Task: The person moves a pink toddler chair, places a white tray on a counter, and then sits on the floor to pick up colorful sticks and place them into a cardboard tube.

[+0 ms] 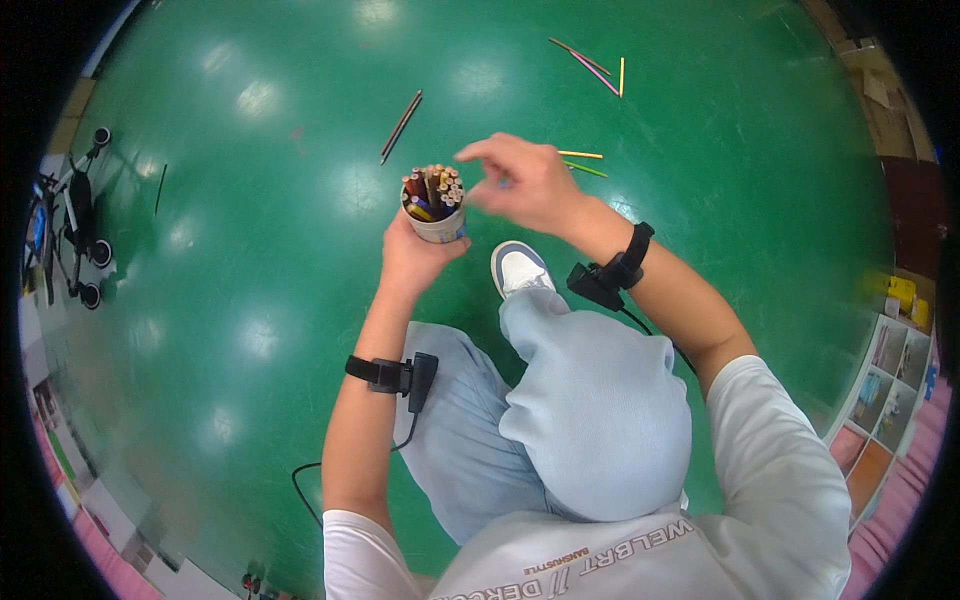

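Note:
A pale cylindrical tub (437, 232) packed with colored pencils (434, 186) stands upright in my left hand (415, 255), whose fingers wrap round its side. Most pencils show blunt round ends at the top; a few sit lower and tilted. Just right of the rim hovers my right hand (525, 180), slightly blurred, thumb and index finger apart, with no pencil visible in its grip. Behind it on the green floor lie a yellow pencil (582, 155) and a green pencil (587, 169), partly hidden by the hand.
Two dark pencils (401, 127) lie beyond the tub. Farther right are a pink pencil (595, 74), a brown pencil (578, 55) and a yellow one. A thin dark stick (160, 189) rests at left, near a wheeled frame (80, 215). A compartment shelf (880, 385) stands at right.

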Available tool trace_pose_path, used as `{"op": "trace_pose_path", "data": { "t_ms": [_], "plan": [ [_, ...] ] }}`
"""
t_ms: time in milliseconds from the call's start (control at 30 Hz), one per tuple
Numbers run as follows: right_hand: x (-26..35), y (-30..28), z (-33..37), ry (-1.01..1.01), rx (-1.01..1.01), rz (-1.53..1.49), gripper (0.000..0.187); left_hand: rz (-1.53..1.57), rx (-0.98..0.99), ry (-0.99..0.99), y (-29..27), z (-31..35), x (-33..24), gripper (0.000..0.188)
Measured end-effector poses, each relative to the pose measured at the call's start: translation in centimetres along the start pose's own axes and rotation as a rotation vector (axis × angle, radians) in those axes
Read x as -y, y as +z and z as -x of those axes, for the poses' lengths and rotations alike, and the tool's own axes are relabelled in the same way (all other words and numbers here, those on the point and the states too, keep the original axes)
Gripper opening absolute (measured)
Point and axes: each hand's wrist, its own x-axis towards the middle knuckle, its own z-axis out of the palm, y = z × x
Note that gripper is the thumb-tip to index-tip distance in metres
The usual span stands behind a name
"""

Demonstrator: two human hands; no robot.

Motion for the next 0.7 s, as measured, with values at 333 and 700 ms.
{"op": "trace_pose_path", "data": {
  "t_ms": [333,700],
  "plan": [
    [-20.6,4.8,10.0,0.208,0.503,0.634,0.028,-0.095,-0.105,-0.062,-3.2,-0.2,2.1,0.055],
    [-16.1,5.9,4.3,0.441,0.090,0.182,0.017,-0.055,-0.074,-0.144,-1.8,-2.4,3.7,0.056]
  ]
}}
